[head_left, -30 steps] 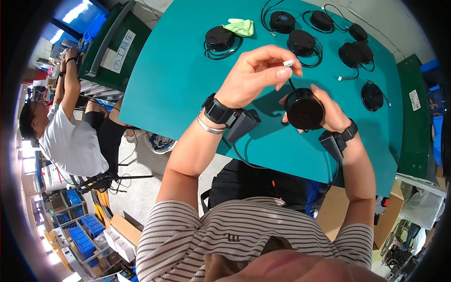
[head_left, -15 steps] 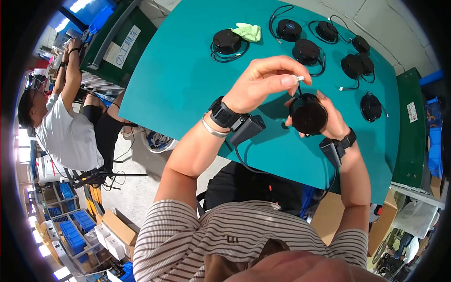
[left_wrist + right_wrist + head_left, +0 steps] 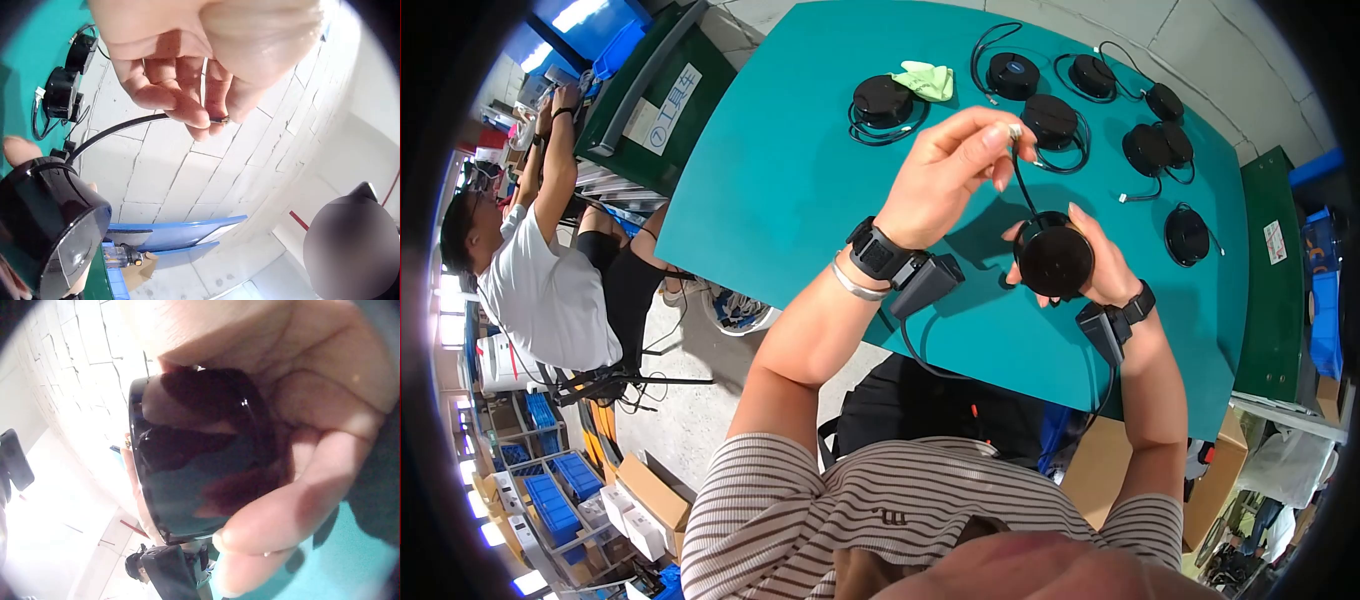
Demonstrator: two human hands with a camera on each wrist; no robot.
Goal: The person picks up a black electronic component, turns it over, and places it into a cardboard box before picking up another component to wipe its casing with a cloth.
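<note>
My right hand (image 3: 1108, 262) grips a round, glossy black device (image 3: 1055, 258) above the green table (image 3: 800, 190). In the right wrist view the fingers of that hand (image 3: 312, 481) curl round the side of the device (image 3: 200, 456). A black cable (image 3: 119, 127) rises from the device to my left hand (image 3: 940, 180), which pinches its end by the small white connector (image 3: 1014, 131) between thumb and fingers. The left wrist view shows the left hand's fingers (image 3: 181, 81) bent over the cable end, partly hiding the connector.
Several black devices with cables lie at the table's back and right, one (image 3: 1186, 236) near the right edge. A light green cloth (image 3: 925, 81) touches another device (image 3: 882, 102). A seated person (image 3: 550, 290) works at the left, by a green cabinet (image 3: 635, 120).
The left hand has moved slightly away from the device, and more of the cable shows between them. The right hand still holds the device.
</note>
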